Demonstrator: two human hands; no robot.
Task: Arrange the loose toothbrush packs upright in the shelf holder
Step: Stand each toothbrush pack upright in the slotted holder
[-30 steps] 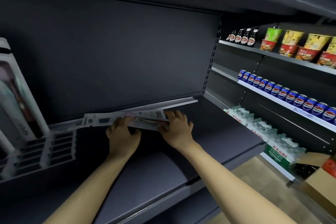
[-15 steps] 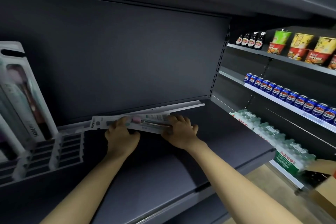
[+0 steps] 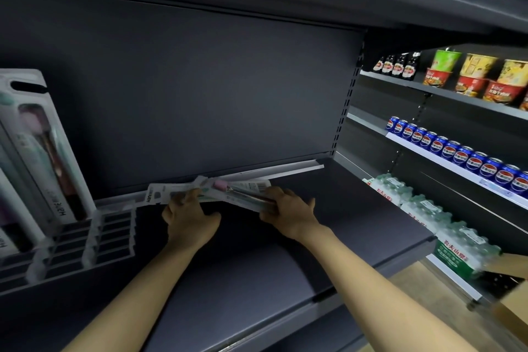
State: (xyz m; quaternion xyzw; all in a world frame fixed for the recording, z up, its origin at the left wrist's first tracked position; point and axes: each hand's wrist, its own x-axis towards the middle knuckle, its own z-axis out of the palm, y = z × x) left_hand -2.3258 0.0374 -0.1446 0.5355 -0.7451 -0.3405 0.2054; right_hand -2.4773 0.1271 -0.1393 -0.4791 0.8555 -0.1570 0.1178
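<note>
Two loose toothbrush packs lie at the back of the dark shelf [image 3: 357, 208]. My left hand [image 3: 190, 218] grips the left pack [image 3: 161, 196], a white card lying flat. My right hand [image 3: 288, 213] holds the right pack [image 3: 243, 190], with a pink-headed brush showing, lifted at its near end and crossing over the left one. The slotted white shelf holder [image 3: 85, 237] sits at the left. Upright toothbrush packs [image 3: 43, 146] stand in its far-left slots.
A white rail [image 3: 285, 170] runs along the shelf's back edge. To the right, another bay holds noodle cups [image 3: 471, 74], dark bottles [image 3: 397, 66], blue cans [image 3: 457, 151] and packs of water bottles [image 3: 428, 217]. A cardboard box [image 3: 511, 288] stands on the floor at the lower right.
The two packs have come apart: my right hand has tilted its pack up and across the left one. The view has shifted slightly, showing more of the holder.
</note>
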